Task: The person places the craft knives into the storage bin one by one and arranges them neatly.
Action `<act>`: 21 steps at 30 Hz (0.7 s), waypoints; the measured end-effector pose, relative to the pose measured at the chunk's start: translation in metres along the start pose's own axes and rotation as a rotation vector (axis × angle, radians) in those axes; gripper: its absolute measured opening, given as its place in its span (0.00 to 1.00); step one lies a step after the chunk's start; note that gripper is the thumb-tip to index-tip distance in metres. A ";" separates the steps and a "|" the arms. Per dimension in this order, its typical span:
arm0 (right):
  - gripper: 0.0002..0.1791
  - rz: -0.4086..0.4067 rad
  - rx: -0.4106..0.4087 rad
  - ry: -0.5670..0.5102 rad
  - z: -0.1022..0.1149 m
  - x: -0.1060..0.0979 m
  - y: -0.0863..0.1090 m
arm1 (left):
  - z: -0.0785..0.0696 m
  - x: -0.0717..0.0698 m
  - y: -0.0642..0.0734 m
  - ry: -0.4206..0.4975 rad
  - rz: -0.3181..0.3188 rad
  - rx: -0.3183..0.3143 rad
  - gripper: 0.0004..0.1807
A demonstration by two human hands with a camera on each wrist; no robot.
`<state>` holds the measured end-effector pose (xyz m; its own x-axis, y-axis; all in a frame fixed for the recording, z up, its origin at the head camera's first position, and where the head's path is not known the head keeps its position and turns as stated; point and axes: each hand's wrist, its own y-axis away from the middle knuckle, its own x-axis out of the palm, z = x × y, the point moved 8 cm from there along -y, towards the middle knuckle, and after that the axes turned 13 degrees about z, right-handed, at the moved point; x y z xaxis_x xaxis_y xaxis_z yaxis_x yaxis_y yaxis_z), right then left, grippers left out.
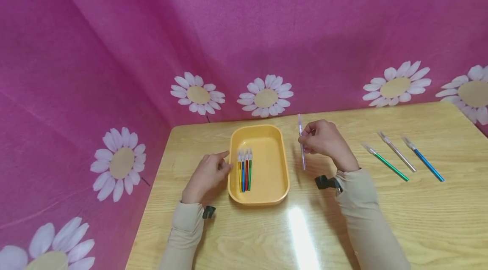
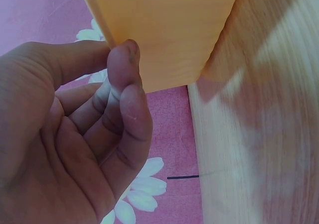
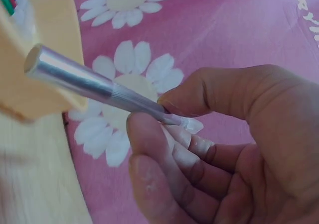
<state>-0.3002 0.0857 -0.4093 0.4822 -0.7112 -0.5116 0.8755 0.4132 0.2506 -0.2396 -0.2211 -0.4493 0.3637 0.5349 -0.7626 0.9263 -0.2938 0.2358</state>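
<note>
My right hand [image 1: 324, 138] pinches a pale purple metal craft knife [image 1: 301, 145] with a clear cap. It is held upright, cap end away from me, to the right of the yellow tray [image 1: 286, 177]. In the right wrist view, thumb and fingers grip the knife [image 3: 75, 74] near its capped end. My left hand [image 1: 207, 174] holds the tray's left edge; in the left wrist view thumb and fingertips meet at the tray wall [image 2: 169, 40]. Inside the tray, on its left side, several capped craft knives [image 1: 245, 172] in yellow, blue, red and green lie side by side.
On the table's right lie a green craft knife [image 1: 389, 165], a pale pinkish one [image 1: 398, 152] and a blue one [image 1: 425, 161], spaced apart. A pink cloth [image 1: 305, 28] with daisies hangs behind the wooden table [image 1: 267, 236] and along its left.
</note>
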 end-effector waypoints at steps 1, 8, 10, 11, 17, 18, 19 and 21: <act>0.08 0.001 0.000 -0.005 0.003 0.001 -0.002 | 0.000 0.000 0.000 0.003 0.002 -0.003 0.28; 0.08 0.015 0.011 -0.037 0.019 0.013 -0.012 | 0.002 0.001 0.000 0.007 0.012 -0.030 0.29; 0.08 0.021 0.008 -0.046 0.022 0.018 -0.016 | 0.002 0.001 0.000 0.008 0.011 -0.029 0.28; 0.08 0.024 0.008 -0.051 0.024 0.020 -0.017 | 0.002 0.001 0.000 0.009 0.011 -0.028 0.28; 0.07 0.060 0.001 -0.072 0.032 0.037 -0.028 | 0.001 0.000 0.000 0.025 0.011 -0.019 0.28; 0.07 0.065 -0.003 -0.074 0.034 0.040 -0.029 | 0.001 0.000 0.000 0.025 0.012 -0.018 0.28; 0.07 0.070 -0.003 -0.077 0.035 0.044 -0.031 | 0.000 0.000 0.000 0.023 0.011 -0.015 0.28; 0.07 0.076 -0.008 -0.071 0.037 0.051 -0.034 | 0.000 0.000 0.000 0.018 0.012 -0.014 0.28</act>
<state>-0.3041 0.0148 -0.4131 0.5482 -0.7164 -0.4316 0.8363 0.4715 0.2797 -0.2393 -0.2212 -0.4499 0.3761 0.5455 -0.7489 0.9232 -0.2894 0.2528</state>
